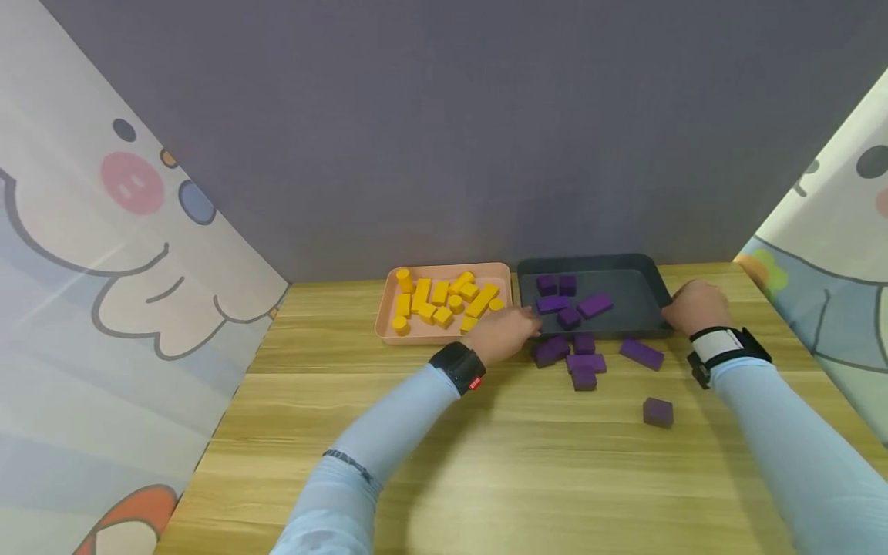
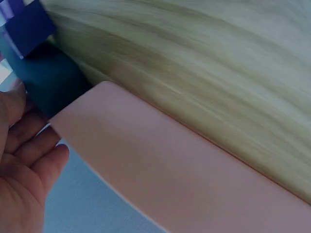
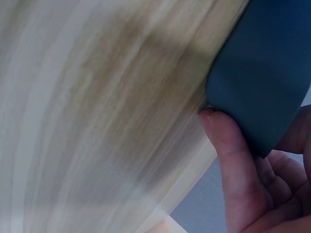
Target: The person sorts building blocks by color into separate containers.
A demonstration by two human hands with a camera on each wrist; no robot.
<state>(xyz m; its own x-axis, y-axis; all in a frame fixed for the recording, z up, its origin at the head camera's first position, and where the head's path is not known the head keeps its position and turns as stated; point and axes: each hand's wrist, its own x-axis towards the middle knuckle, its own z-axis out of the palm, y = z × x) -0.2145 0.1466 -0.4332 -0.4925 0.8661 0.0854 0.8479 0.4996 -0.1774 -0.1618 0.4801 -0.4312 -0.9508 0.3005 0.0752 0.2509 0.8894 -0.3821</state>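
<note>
Hands first: I have the left hand point(image 1: 505, 335) with fingers curled about the near-left corner of the dark tray point(image 1: 634, 299), and the right hand point(image 1: 697, 308) pinching its right end, one digit laid along the outer wall. That tray sits toward the back of the tabletop point(image 1: 527, 462), just to the right of the pink tray point(image 1: 419, 334). To manage this hold well, I would keep both ends level and the pressure even, so the purple blocks point(image 1: 594, 305) inside don't slide, and I'd mind the left knuckles, which are close to the pink tray's corner. Any pull toward me ought to be short, since the loose purple blocks point(image 1: 641, 354) lie along the near wall and could be shoved. Counting outward: two trays; five purple blocks in the dark one; six or seven more on the tabletop, as the leftmost lump may be one piece or two touching; about thirteen yellow blocks point(image 1: 482, 301) in the pink tray.
</note>
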